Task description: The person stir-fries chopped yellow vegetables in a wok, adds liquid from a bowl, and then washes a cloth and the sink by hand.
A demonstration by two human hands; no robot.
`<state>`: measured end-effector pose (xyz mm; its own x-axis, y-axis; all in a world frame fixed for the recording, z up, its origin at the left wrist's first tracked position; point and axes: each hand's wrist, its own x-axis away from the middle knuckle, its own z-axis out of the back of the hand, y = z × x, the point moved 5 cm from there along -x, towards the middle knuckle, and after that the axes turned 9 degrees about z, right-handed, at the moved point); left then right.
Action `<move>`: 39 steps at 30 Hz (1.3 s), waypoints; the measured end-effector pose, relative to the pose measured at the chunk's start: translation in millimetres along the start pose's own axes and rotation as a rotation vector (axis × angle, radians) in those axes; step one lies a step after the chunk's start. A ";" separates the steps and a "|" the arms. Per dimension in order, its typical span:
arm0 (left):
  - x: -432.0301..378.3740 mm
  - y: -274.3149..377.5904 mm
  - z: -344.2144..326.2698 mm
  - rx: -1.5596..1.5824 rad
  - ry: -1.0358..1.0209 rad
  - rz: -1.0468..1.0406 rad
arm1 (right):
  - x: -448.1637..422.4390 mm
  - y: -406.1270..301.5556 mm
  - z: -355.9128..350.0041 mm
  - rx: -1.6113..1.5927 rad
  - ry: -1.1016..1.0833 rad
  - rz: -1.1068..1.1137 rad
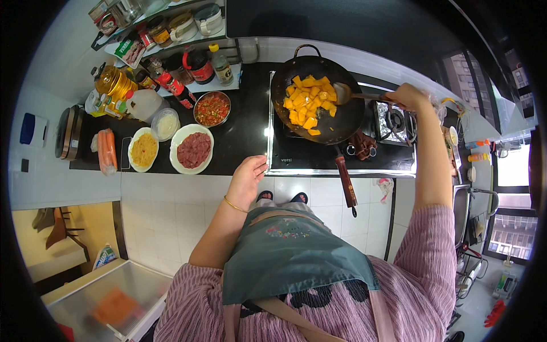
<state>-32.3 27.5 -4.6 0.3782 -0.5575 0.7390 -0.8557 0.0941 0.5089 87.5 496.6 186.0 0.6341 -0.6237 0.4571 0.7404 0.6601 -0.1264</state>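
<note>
My right hand (408,97) grips the handle of a spatula (344,93), whose blade touches orange chunks, perhaps pumpkin (310,100), in a black wok (295,66). The wok sits on the left side of the gas hob (295,164), its wooden handle (345,181) pointing towards me. My left hand (249,175) hangs by the counter's front edge, left of the wok handle, holding nothing, its fingers close together and slightly bent. To its left on the counter stand a bowl of raw meat (193,150), a bowl of yellow shreds (144,149) and a metal bowl of chopped peppers (212,109).
The second burner (396,122) lies right of the wok, beside a brown cloth (363,145). Bottles, an oil jug (113,81) and a rack of jars (183,28) line the back left. Bagged carrots or sausages (107,149) lie far left. A range hood (342,25) overhangs the hob.
</note>
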 end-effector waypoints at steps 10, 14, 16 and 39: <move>6.5 0.6 34.5 0.043 0.034 -0.025 | 45.3 -80.0 7.9 0.130 0.170 0.403; 2.8 6.7 29.4 0.028 0.004 0.006 | 136.1 -130.9 33.9 0.427 0.440 0.564; 2.0 9.8 23.7 0.011 -0.018 0.012 | 155.2 -144.4 24.5 0.506 0.415 0.586; -21.7 39.8 28.2 -0.079 -0.142 0.090 | 115.2 -242.8 1.2 0.408 0.290 0.284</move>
<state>-84.5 20.0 -12.8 0.2433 -0.6543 0.7160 -0.8511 0.2101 0.4812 -19.4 265.0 270.4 0.8731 -0.4499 0.1876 0.4231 0.8906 0.1669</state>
